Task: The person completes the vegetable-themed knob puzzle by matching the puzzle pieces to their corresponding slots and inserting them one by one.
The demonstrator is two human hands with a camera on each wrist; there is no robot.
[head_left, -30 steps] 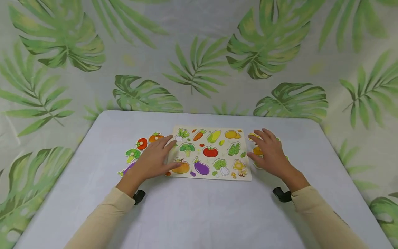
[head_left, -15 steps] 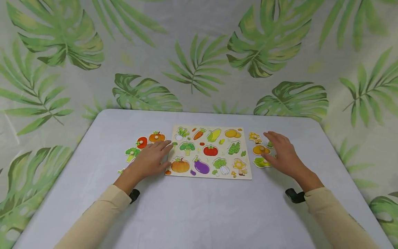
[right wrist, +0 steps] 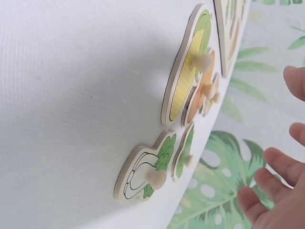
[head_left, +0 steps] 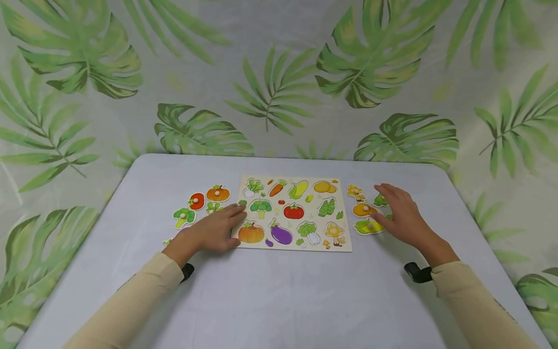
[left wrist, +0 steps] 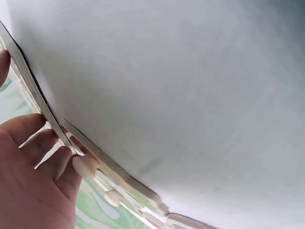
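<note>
A flat board [head_left: 311, 213] printed with vegetables lies mid-table. My left hand [head_left: 213, 230] rests at its left edge, fingers extended over the rim; in the left wrist view the fingertips of that hand [left wrist: 33, 176] touch the board's edge [left wrist: 35, 90]. Over the pieces on the right hovers my right hand [head_left: 403, 215], fingers spread, holding nothing. Below it are a corn piece [head_left: 368, 227], a potato piece [head_left: 361, 210] and a mushroom piece [head_left: 355, 192]. The right wrist view shows the right hand [right wrist: 281, 191] apart from the knobbed corn piece [right wrist: 183, 81] and bok choy piece [right wrist: 138, 176].
Left of the board lie a pumpkin piece [head_left: 218, 194], a tomato piece [head_left: 196, 201] and a broccoli piece [head_left: 183, 217], with others partly under the left arm. A leaf-patterned cloth [head_left: 279, 116] hangs behind the white table [head_left: 279, 300].
My right hand has moved right, away from the board's right edge, uncovering several pieces. My left hand has lowered slightly onto the board's left edge.
</note>
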